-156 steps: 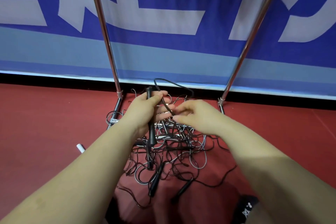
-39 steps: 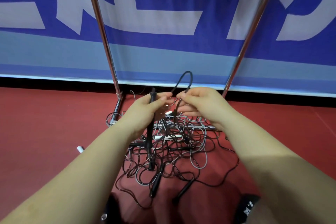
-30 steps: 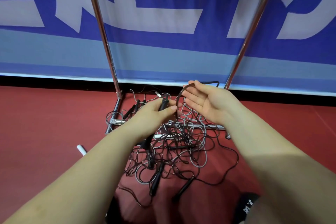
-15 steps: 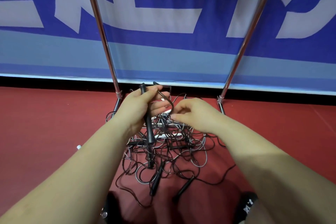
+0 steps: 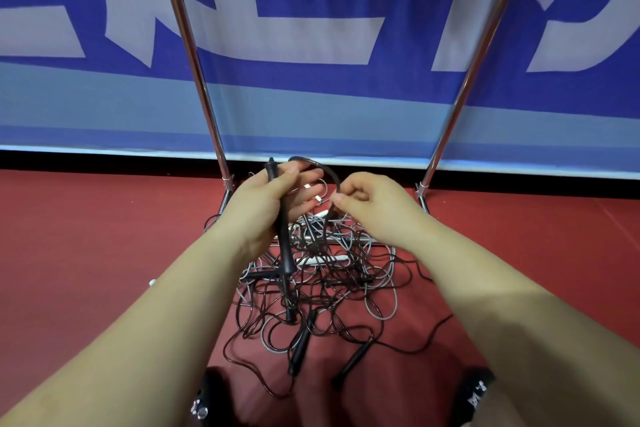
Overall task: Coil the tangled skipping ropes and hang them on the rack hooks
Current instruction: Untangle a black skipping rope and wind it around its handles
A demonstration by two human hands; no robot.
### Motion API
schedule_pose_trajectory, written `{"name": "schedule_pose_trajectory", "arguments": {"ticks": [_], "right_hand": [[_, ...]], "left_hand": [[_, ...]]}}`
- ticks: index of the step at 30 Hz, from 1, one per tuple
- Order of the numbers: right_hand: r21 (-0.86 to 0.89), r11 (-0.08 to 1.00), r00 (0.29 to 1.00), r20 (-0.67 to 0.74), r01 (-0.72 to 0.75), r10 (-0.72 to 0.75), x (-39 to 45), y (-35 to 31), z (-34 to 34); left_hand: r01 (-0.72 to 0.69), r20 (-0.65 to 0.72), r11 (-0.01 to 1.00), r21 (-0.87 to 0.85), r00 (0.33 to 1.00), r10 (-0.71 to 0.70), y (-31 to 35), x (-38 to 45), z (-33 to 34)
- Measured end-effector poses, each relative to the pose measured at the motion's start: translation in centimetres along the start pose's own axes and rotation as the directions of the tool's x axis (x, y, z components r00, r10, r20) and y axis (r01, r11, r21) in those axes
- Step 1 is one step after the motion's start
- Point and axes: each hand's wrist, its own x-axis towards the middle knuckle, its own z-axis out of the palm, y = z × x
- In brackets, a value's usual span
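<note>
Left hand (image 5: 263, 204) is gripping a black handle (image 5: 284, 236) upright; right hand (image 5: 367, 204) is pinching its black cord (image 5: 330, 177) w/ thumb & fingers, arching btwn both, above tangled ropes (image 5: 318, 291) lying on red floor (image 5: 86, 236) at rack (image 5: 197, 59) base.

tangled ropes (image 5: 322, 291) covering rack base, open gap between rack poles (image 5: 194, 55), red floor (image 5: 86, 236) beside

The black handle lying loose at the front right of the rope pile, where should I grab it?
Grip the black handle mid-shaft, reaching from above with the right hand. It lies flat on the red floor, clear of the tangled ropes; only its upper end trails cord.
</note>
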Motion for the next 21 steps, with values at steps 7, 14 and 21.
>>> {"name": "schedule_pose_trajectory", "arguments": {"ticks": [7, 14, 21], "right_hand": [[0.789, 0.582, 0.956, 0.023, -0.197, 0.292, 0.2, -1.4, -1.5], [0.894, 0.416, 0.949, 0.029, -0.166, 0.315, 0.3, -1.3, -1.8], [0.108, 0.98, 0.968, 0.207, -0.166, 0.141, -0.5, -0.3, -0.5]], "left_hand": [[-0.071, 0.152, 0.795, 0.602, 0.988, -0.027, -2.1, -0.6, 0.0], [-0.053, 0.127, 0.912, 0.407, 0.992, 0.001, -2.1, -0.3, 0.8], [0.021, -0.026, 0.997, 0.075, 0.999, -0.019, -0.7, 0.1, 0.7]]}}
